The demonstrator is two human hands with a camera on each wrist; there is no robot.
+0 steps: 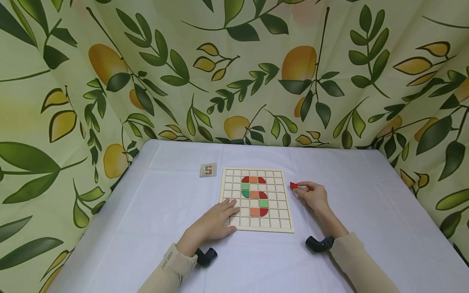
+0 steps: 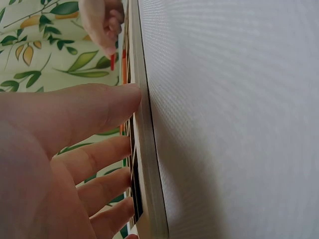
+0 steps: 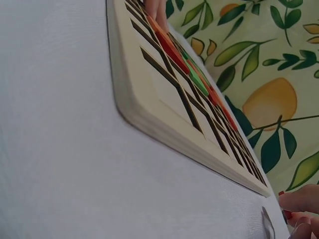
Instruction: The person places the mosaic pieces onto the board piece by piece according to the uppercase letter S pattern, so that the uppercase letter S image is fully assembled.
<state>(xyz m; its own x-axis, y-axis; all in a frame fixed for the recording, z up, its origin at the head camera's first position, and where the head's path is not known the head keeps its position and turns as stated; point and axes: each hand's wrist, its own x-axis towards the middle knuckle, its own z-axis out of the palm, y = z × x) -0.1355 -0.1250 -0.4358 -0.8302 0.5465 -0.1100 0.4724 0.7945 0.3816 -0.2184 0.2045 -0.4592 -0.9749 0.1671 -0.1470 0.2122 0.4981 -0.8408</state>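
A square wooden grid board (image 1: pixel 285 223) lies on the table, bearing red, orange and green tiles that form an S-like curve. My left hand (image 1: pixel 218 219) rests on its lower left part, fingers spread over the cells and thumb at the near edge. The left wrist view shows the thumb (image 2: pixel 114 102) against the board's side. Just right of the board, my right hand (image 1: pixel 316 198) pinches a small red tile (image 1: pixel 293 186) between thumb and fingertips. That red tile (image 2: pixel 112 62) also shows in the left wrist view; in the right wrist view the fingers partly hide it.
A small card (image 1: pixel 208 170) printed with a similar S pattern on a grid lies beyond the board's upper left corner. White cloth (image 1: pixel 146 203) covers the table. A leaf-and-fruit patterned curtain (image 1: pixel 253 81) hangs behind and at both sides. Black devices (image 1: pixel 319 244) sit at both wrists.
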